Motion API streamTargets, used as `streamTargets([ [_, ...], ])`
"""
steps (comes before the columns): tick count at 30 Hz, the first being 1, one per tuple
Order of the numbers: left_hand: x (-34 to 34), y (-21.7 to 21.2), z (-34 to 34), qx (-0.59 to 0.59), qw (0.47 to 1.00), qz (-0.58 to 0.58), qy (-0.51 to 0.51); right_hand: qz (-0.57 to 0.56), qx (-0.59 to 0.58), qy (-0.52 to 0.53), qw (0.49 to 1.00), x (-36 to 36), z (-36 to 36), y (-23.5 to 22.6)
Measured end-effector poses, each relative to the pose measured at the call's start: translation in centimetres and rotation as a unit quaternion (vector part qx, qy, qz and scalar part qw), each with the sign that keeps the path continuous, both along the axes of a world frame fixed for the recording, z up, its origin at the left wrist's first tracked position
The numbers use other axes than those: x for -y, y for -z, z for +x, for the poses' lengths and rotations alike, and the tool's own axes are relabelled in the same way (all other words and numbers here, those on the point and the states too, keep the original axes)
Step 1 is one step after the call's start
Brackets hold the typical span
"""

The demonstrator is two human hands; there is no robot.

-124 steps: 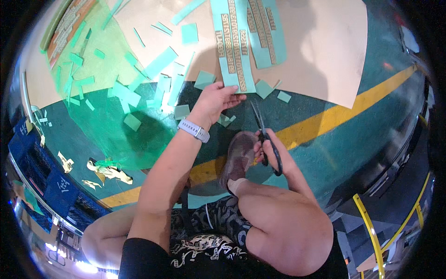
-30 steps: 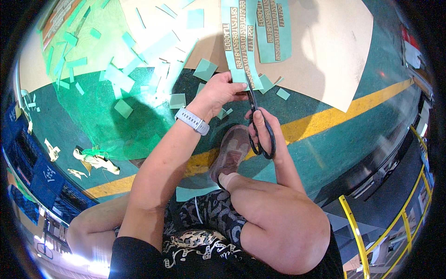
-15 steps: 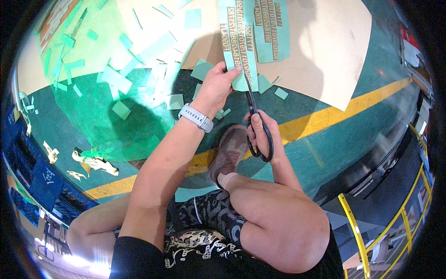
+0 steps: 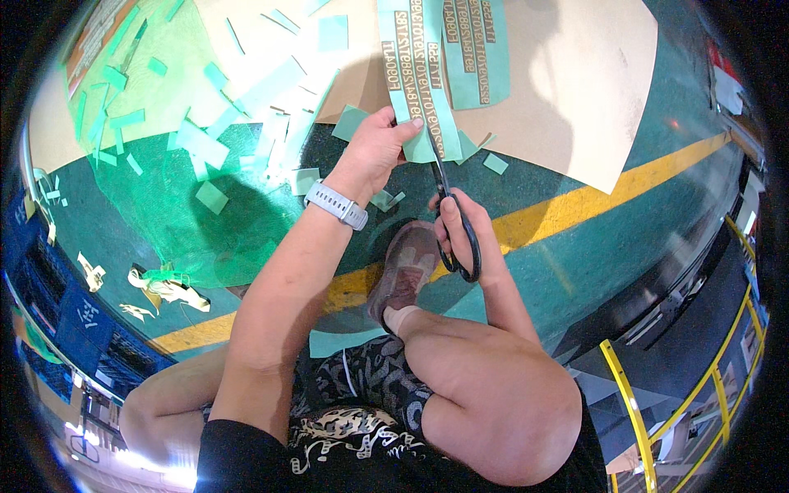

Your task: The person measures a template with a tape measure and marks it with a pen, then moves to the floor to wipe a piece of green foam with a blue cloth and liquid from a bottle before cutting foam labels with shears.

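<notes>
While cutting: keep blades between the printed rows.
Left hand [image 4: 374,152]: pinches the green strip [image 4: 419,74] taut.
Right hand [image 4: 464,234]: grips the scissors [image 4: 452,218].

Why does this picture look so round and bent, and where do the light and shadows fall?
Head view: a fisheye lens bends the yellow floor line and leaves a black rim. Light falls brightly on the tan paper sheet, with a soft shadow on its upper right part. The left hand and forearm throw a dark shadow on the green floor. The scissors and right hand are sharp; glare whitens the lower left edge.
</notes>
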State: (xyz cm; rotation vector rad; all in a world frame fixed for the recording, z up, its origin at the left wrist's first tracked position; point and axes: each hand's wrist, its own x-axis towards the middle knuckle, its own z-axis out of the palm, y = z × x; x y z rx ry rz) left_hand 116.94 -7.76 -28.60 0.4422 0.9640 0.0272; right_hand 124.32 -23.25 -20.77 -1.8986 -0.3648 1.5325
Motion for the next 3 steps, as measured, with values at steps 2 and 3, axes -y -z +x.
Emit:
streamTargets([
  [2, -0.06, -0.02, 0.12, -0.001, 1.0, 0.003, 0.005, 0.01, 0.011, 0.004, 1.0, 0.18, -0.15, 0.38],
  [3, -0.04, -0.05, 0.19, -0.001, 1.0, 0.003, 0.006, 0.007, 0.004, 0.017, 1.0, 0.29, -0.29, 0.5],
])
